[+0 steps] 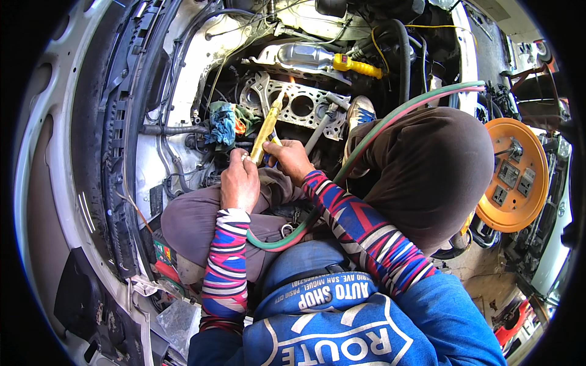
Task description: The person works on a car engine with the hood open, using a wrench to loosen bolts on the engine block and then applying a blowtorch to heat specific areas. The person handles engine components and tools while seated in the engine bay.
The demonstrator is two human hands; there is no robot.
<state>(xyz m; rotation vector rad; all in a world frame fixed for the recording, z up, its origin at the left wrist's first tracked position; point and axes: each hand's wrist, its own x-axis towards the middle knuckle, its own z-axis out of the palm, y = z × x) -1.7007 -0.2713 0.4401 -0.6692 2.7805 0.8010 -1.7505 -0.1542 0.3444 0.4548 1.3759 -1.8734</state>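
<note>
You're apparently heating engine block (312, 93), right hand (289, 160) gripping yellow torch (267, 130), left hand (240, 184) pinching its base; next needing steady aim.

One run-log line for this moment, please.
right hand: gripping yellow torch; left hand: at its base; tip: orange glow; behind: engine block

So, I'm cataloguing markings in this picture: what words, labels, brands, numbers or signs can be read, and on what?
I'm giving places, not wording.
Blue shirt: large white lettering, legible, upside down.
Blue shirt, higher in view: smaller white words and numbers, legible.
Orange round panel: markings too small.
Yellow lamp handle: red label, too small.
Yellow held tool: none legible.
</note>
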